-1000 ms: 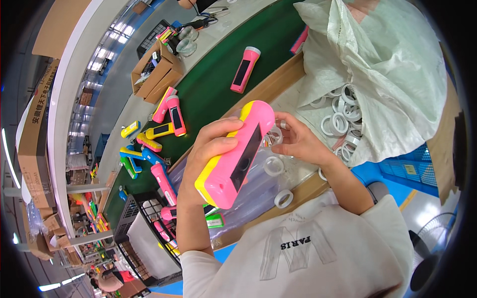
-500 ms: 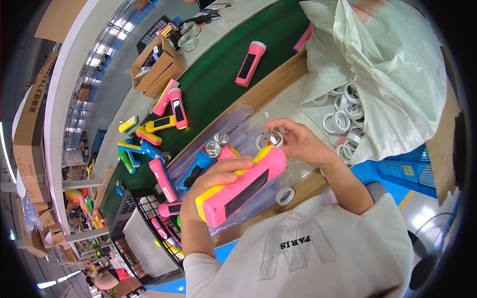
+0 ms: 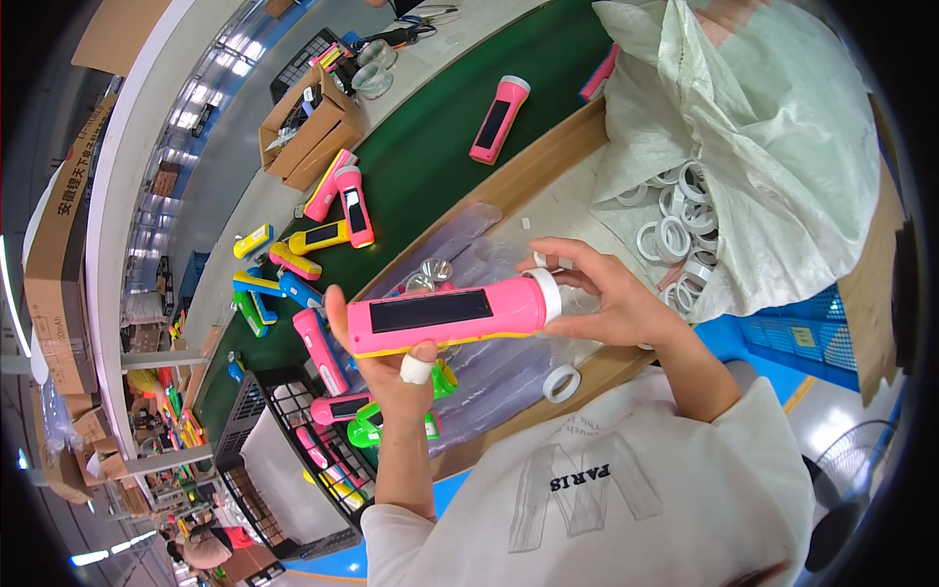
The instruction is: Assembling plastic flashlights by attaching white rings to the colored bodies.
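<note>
My left hand (image 3: 396,382), with white tape round its thumb, grips the body of a pink and yellow flashlight (image 3: 518,311). The flashlight lies nearly level, its dark panel facing up. At its right end sits a white ring (image 3: 551,295), and my right hand (image 3: 626,303) has thumb and fingers curled about that ring. Behind the flashlight, shiny reflector cups (image 3: 436,270) show on clear plastic sleeves (image 3: 479,225); the flashlight hides part of them. Beside my left wrist lie green flashlights (image 3: 367,430). One loose white ring (image 3: 561,384) rests near the tray's front edge.
A white woven sack (image 3: 763,196) spills several white rings (image 3: 673,238) on the right. Beyond the wooden edge (image 3: 528,181), a green belt (image 3: 430,147) carries several flashlights. An open cardboard box (image 3: 313,147) stands behind it. A black crate (image 3: 240,421) is at left, a blue crate (image 3: 812,338) at right.
My left hand has turned the flashlight from slanting to nearly level, panel up. The white ring now sits on its head end, with my right hand around it. Green flashlights have come into view.
</note>
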The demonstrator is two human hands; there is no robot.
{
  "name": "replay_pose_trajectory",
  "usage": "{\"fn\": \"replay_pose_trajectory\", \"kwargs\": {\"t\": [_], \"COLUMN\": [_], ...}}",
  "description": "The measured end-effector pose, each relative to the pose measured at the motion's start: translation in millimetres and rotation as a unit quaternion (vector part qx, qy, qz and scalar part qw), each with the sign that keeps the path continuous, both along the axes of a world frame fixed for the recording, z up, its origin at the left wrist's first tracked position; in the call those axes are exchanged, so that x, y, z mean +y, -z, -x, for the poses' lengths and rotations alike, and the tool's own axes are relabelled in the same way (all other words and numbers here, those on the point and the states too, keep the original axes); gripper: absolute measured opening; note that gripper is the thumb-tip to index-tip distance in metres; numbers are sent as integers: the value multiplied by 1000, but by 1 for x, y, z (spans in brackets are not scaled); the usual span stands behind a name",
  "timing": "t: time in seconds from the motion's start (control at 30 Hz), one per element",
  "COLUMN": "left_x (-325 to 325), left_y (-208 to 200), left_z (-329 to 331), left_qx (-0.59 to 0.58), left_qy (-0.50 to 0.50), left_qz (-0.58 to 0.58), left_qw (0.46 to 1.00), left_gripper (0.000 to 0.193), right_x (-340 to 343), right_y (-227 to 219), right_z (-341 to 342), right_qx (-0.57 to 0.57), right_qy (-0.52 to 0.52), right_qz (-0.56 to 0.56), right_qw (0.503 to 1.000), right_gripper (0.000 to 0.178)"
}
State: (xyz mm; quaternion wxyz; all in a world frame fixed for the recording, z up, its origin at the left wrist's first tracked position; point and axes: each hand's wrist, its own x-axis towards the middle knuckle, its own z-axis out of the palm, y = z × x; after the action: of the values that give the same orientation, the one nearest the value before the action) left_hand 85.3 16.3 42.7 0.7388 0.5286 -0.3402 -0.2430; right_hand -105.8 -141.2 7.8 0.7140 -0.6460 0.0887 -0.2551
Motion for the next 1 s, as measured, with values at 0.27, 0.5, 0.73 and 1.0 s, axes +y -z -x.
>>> {"fn": "replay_pose_trajectory", "kwargs": {"t": [0.27,0.5,0.73,1.0], "left_x": [-5,24,21,4], "left_y": [33,-14,-41,11], "left_z": [26,22,-2,-1], "left_qx": [-76,-366,-222,-664], "left_qy": [-53,139,373,109], "left_qz": [0,-230,-203,-191], "left_qw": [996,891,878,715], "left_gripper": [77,56,61,64], "right_x": [29,14,24,-1], "right_y": [15,0,-41,14], "right_z": [-28,-7,4,-26], "right_qx": [-132,-57,-207,133], "right_qy": [177,99,67,27], "right_qz": [-46,241,350,-376], "right_qw": [974,964,911,917], "right_gripper": [27,43,43,43]}}
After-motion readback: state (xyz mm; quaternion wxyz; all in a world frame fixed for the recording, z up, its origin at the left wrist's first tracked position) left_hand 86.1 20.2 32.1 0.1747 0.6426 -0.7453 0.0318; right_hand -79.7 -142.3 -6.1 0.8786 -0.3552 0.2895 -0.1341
